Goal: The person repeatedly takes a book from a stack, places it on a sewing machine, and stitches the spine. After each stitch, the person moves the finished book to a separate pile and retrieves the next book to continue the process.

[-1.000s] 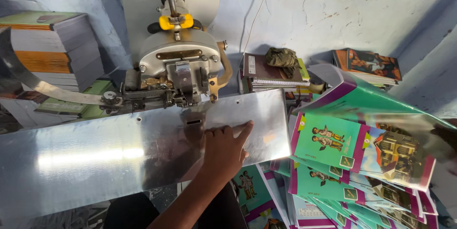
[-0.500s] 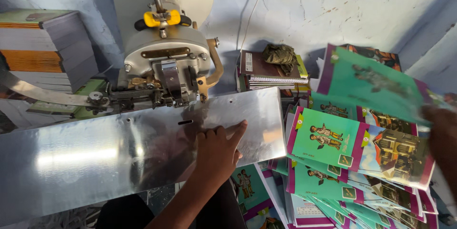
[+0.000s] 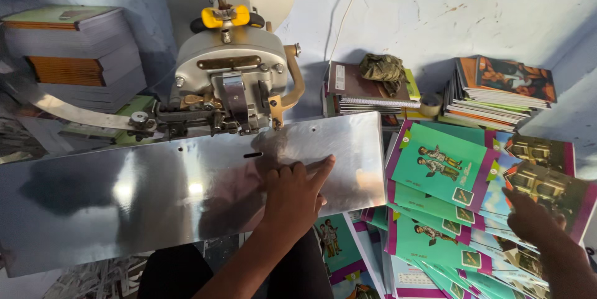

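Note:
My left hand (image 3: 292, 194) lies flat, fingers spread, on the shiny metal table plate (image 3: 155, 193) of a stitching machine (image 3: 230, 81), just below its head and a small slot. My right hand (image 3: 528, 218) rests on a fanned pile of booklets (image 3: 448, 174) at the right, fingertips on a booklet with a photo cover (image 3: 547, 187). The top green booklet shows two drawn figures. Neither hand holds anything.
Stacks of bound books (image 3: 74, 50) stand at the back left. Notebooks with a crumpled cloth (image 3: 382, 66) on top and a further pile of booklets (image 3: 497, 91) sit against the blue wall. More green booklets (image 3: 336, 243) lie under the plate's right end.
My right hand swung a green booklet over the right side and set it down on the fanned pile; it now rests there. My left hand stayed on the plate.

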